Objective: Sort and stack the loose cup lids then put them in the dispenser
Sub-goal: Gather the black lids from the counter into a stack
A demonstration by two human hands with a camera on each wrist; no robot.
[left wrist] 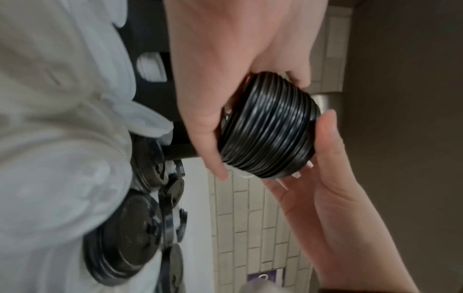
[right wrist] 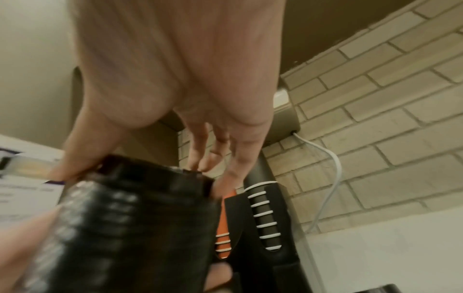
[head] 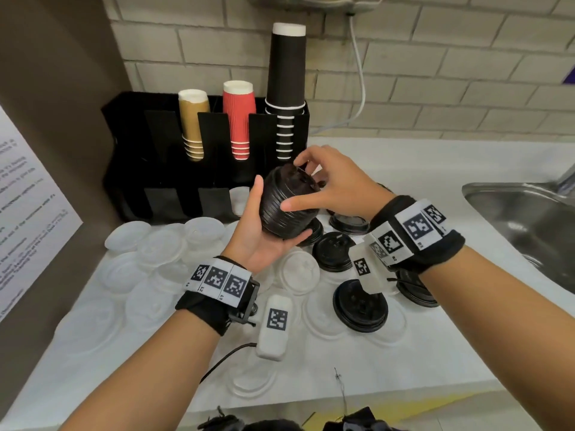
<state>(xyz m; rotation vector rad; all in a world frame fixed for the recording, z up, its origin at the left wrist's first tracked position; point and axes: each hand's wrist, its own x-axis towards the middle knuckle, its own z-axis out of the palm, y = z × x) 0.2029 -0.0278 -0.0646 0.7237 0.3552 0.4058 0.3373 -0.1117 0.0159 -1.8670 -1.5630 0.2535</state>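
A stack of black cup lids (head: 289,213) (left wrist: 268,126) (right wrist: 140,218) is held in the air in front of the black dispenser (head: 155,169). My left hand (head: 277,220) cups it from below and the left, thumb up its side. My right hand (head: 294,185) grips its top, fingertips on the uppermost lid and thumb on the stack's side. In the left wrist view the left hand's thumb (left wrist: 328,126) lies against the stack and the right hand (left wrist: 200,99) covers the other end. Loose black lids (head: 361,303) and clear lids (head: 155,250) lie on the white counter (head: 404,362).
The dispenser holds gold cups (head: 193,122), red cups (head: 239,119) and tall black cups (head: 286,88); white lids (head: 239,197) sit in a lower slot. A steel sink (head: 529,219) lies at the right. A paper sign (head: 25,213) hangs on the left wall.
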